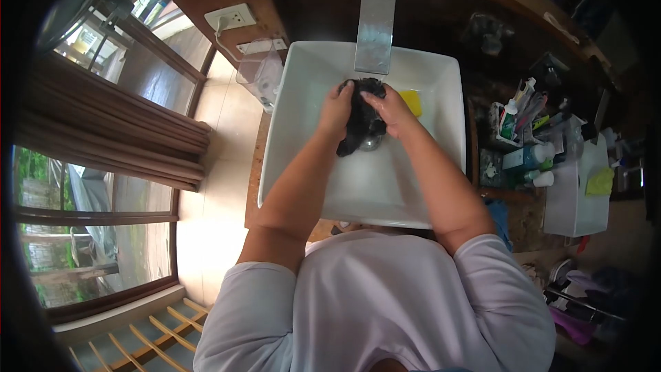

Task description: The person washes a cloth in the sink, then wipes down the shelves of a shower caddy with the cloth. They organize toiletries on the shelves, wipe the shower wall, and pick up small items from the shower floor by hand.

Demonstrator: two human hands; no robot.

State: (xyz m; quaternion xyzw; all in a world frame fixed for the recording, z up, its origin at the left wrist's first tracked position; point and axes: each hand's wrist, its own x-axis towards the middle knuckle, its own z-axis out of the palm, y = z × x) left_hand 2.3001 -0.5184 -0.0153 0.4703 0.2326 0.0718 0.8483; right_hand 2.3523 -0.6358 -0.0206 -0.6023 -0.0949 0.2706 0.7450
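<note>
A wet black cloth is held between my two hands over the white basin, just below the flat metal spout. My left hand grips its left side, with the thumb at the top. On the right side, my right hand has its fingers and thumb on the cloth. The cloth's lower end hangs down near the drain. A yellow sponge lies in the basin, right of my right hand and partly behind it.
Bottles and a basket of toiletries stand right of the basin. A clear plastic container is at its left, below a wall socket. A white bin with a yellow-green cloth is further right.
</note>
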